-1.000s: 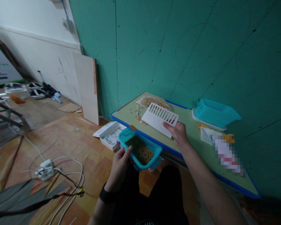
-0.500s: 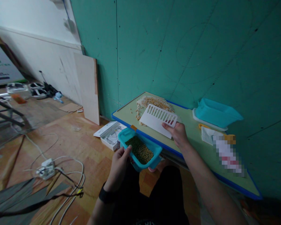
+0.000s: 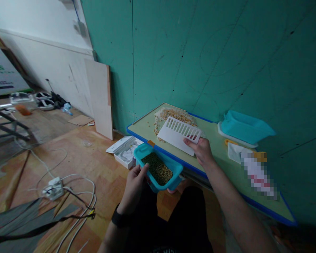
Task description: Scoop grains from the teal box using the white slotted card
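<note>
Head camera: white scraper (image 3: 175, 144) between loose beans (image 3: 173, 114) and turquoise tub (image 3: 171, 164)

Right hand (image 3: 202, 151) is closed round the scraper's right end, thumb on top; its long axis runs roughly along the near edge of the table (image 3: 222, 158), slots facing the beans, plain side facing the person; resting or hovering, I can't tell! Beans spread near the far left corner, just beyond the scraper, ahead and to the left of the right hand, which is the nearer of the two; down below, left hand (image 3: 135, 174) has the turquoise tub pinched at its left end, thumb over the rim, just outside the near edge; inside, green beans (image 3: 152, 162) fill the left, tan beans (image 3: 164, 175) the right, with a blurred border between; and at the far edge, by the wall, a second tub (image 3: 246, 127) sits on a white lid (image 3: 235, 137), its contents not readable.
</note>
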Demonstrator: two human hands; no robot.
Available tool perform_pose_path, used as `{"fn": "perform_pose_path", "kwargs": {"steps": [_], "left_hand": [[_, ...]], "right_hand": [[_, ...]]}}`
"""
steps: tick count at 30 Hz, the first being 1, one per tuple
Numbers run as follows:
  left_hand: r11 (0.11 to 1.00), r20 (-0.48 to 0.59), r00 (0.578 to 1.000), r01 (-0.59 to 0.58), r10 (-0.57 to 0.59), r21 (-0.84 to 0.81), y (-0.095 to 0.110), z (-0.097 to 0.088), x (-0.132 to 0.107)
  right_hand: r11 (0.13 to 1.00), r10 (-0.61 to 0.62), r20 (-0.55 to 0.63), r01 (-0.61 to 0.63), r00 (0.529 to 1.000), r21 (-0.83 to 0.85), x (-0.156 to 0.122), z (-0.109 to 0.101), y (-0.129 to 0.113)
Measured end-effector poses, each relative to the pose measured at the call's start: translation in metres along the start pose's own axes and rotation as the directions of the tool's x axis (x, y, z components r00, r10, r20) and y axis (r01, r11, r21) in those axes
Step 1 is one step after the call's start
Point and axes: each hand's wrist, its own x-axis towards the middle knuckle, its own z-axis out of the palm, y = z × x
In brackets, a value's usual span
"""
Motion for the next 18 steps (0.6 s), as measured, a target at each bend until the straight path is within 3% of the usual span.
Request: {"fn": "perform_pose_path", "kwargs": {"steps": [18], "left_hand": [[1.0,0.012,1.0,-0.009,0.009,0.007,-0.0052,-0.0049,0.0032]], "right_hand": [[0.997,0.028,0.035,-0.03,0.999,0.067,-0.0038,-0.0014,-0.0029]]}}
